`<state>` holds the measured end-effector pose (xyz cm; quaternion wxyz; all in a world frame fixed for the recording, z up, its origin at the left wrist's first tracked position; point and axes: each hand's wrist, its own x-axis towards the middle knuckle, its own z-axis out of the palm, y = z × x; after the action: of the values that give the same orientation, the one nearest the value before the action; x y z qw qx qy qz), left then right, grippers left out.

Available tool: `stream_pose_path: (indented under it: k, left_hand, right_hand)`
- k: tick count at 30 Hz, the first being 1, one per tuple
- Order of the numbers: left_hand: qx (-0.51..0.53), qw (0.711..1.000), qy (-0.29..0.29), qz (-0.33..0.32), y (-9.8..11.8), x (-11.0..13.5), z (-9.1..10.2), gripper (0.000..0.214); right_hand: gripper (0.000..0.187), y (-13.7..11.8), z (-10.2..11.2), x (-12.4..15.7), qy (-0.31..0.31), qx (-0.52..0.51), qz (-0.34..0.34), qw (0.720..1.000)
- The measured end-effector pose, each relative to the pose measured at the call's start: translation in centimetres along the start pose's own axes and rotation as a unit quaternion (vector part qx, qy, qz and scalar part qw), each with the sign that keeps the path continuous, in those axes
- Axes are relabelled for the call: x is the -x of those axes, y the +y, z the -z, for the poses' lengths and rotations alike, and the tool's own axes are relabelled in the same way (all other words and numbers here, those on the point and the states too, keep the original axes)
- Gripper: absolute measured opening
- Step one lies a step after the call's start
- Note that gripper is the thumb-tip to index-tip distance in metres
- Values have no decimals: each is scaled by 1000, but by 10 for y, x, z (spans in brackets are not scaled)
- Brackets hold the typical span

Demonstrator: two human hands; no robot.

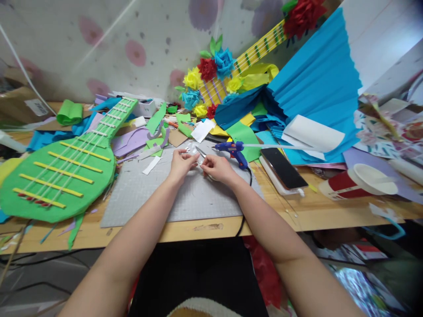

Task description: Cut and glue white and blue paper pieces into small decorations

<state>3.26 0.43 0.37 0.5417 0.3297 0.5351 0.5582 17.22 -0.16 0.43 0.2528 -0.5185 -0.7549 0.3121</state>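
Remotely logged: head view, sole feed. Tabletop [185, 231], wooden; grey cutting mat [205, 204] near its front edge.

Item 1: small white piece [194, 149], at the left fingertips, over the far part of the mat. Thin and paper-like; exact outline too small for me to tell. I judge it nearly weightless, soft and easily creased; best taken lightly by one margin.

Item 2: pointed metal tool [201, 152], probably scissors, its tip directed at the white piece, its rear end hidden by fingers. I rate it stiff, smooth, light but sturdy; best held by the covered end, clear of the point.

Left hand [183, 165]: fingertips drawn together, pinching the white piece as far as I can see.

Right hand [218, 168]: fingers curled round the tool; whether its blades stand apart, I cannot tell.

Adjacent stock: blue glue gun [228, 145], by the mat's far right corner, nozzle leftward; phone [284, 167], beyond the mat's right edge; lidded cup [342, 184], towards the tabletop's right end; green stringed instrument [49, 152], at the tabletop's front left corner.
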Motion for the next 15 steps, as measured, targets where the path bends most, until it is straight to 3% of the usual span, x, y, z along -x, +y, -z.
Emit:
stream_pose_path:
  k: [8,15]
  left_hand:
    - [-43,996,12,-83,-6,0,0,59]
    - [70,997,-33,23,3,0,-3,39]
  right_hand:
    - [11,1,-1,1,-28,-66,-2,997]
    - [9,0,0,1,-29,-82,-11,996]
